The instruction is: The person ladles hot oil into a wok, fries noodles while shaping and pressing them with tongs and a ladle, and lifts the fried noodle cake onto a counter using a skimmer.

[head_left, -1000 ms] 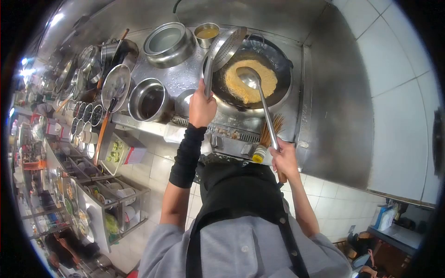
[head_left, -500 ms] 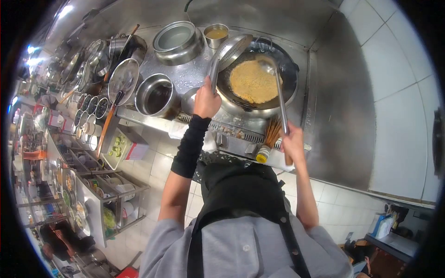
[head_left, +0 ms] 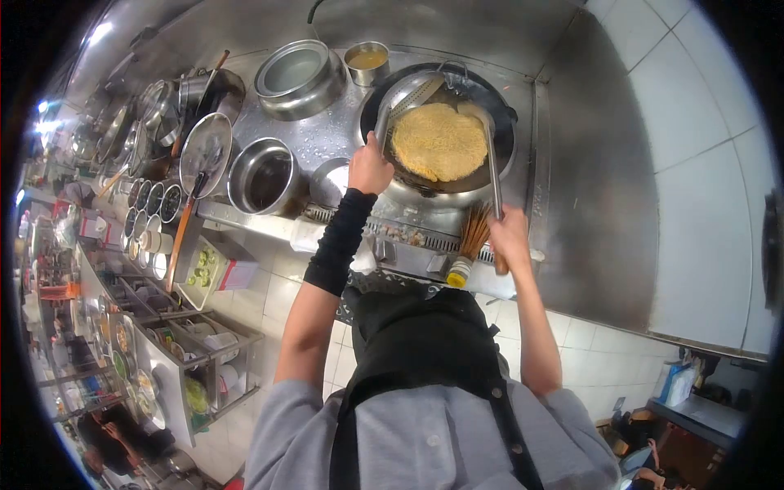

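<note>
Steel panels (head_left: 600,171) and large white tiles (head_left: 694,98) form the walls around a kitchen stove, seen from above through a round, wide view. Below them runs a wet steel counter (head_left: 314,135). At the bottom of the view is the person's own body, in a gray shirt (head_left: 408,425) and black apron (head_left: 425,331). To the left, a cluttered kitchen stretches away, with pans, bowls and a metal cart (head_left: 175,367).

A big dark wok (head_left: 500,159) sits at the upper right of the counter. Inside it lies the food (head_left: 438,145), a flat, roundish golden mass with an uneven edge. Left of the wok are a wide steel pot (head_left: 306,102) and, nearer the person, an open pot (head_left: 263,175) of dark liquid. A round strainer (head_left: 206,151) with a long wooden handle lies farther left.

A skimmer (head_left: 418,95) full of holes reaches in at the food's upper left; a ladle (head_left: 494,167) reaches its upper right. A brush (head_left: 474,235) of thin brown sticks rests near the counter's front edge. The left hand (head_left: 371,171) has its fingers wrapped around the skimmer's handle; the right hand (head_left: 511,235) grips the ladle's handle, fingers curled. Smallest is a cup (head_left: 367,65) of yellowish liquid behind the pots.
</note>
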Tool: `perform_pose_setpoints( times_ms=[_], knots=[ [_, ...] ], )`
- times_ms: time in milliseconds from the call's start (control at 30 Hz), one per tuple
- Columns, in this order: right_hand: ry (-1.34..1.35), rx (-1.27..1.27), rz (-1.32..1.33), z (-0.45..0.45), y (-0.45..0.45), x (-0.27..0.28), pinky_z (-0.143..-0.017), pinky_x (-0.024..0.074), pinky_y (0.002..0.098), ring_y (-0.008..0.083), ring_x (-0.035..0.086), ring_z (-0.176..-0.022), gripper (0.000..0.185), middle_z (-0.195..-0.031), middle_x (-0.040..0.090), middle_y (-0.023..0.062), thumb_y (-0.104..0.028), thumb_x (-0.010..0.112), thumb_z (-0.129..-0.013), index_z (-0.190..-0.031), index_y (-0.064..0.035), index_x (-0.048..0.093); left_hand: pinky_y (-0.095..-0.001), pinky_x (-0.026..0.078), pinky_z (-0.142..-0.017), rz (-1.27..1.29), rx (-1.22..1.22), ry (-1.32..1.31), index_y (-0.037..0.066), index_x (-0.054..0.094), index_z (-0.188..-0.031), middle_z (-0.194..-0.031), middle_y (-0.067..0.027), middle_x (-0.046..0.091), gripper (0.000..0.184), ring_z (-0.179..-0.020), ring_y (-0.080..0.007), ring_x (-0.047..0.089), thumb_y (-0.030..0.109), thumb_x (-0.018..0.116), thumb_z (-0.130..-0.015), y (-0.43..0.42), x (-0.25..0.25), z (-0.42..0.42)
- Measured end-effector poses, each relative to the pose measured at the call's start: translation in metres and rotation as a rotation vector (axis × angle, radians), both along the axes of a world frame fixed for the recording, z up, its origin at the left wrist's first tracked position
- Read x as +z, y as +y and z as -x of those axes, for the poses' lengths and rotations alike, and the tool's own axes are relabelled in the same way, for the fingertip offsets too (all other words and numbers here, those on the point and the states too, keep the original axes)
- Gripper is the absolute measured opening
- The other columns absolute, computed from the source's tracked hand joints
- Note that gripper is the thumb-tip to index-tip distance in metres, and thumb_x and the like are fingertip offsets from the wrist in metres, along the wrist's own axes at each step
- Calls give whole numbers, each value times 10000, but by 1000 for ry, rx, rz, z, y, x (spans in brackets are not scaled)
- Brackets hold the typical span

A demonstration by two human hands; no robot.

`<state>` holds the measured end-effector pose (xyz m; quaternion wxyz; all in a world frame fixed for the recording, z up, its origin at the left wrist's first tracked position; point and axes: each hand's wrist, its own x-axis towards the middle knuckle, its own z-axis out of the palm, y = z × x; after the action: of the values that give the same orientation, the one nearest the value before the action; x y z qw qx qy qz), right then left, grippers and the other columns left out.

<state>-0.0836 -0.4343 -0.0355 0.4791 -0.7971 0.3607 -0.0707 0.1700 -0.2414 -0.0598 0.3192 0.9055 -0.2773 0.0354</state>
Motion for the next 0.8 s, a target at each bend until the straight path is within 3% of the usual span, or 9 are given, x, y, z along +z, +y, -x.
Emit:
perform_pose_setpoints(
  times_ms=[167,367,533,800],
  knots=[
    [42,-40,-78,38,34,35,-408,506,388,246,623,-430,152,-565,611,160,-23,541,-879,-978,66,613,-527,536,-789,-24,-12,37,-123,463,-1360,-881,-291,689,646,-865,-461,678,36,595,-747,7,6,-2],
    [-2,29,191,-11,-15,-1,-454,532,428,296,651,-462,174,-576,608,198,-43,538,-864,-970,64,626,-529,537,-791,-33,-20,-12,-116,463,-1373,-883,-286,693,660,-856,-459,681,45,600,-747,7,7,-5],
    [-35,70,117,-48,-46,-11,-473,537,443,308,667,-486,181,-581,607,222,-34,542,-836,-951,72,632,-547,520,-813,-38,-11,61,-75,477,-1383,-924,-348,665,629,-913,-506,659,42,609,-780,11,3,-4],
    [44,116,139,-22,-41,-14,-500,542,461,338,668,-497,168,-604,619,240,-22,541,-819,-919,84,626,-544,513,-828,-7,45,135,-44,527,-1352,-939,-343,666,559,-937,-500,658,65,596,-808,19,11,10]
  ],
)
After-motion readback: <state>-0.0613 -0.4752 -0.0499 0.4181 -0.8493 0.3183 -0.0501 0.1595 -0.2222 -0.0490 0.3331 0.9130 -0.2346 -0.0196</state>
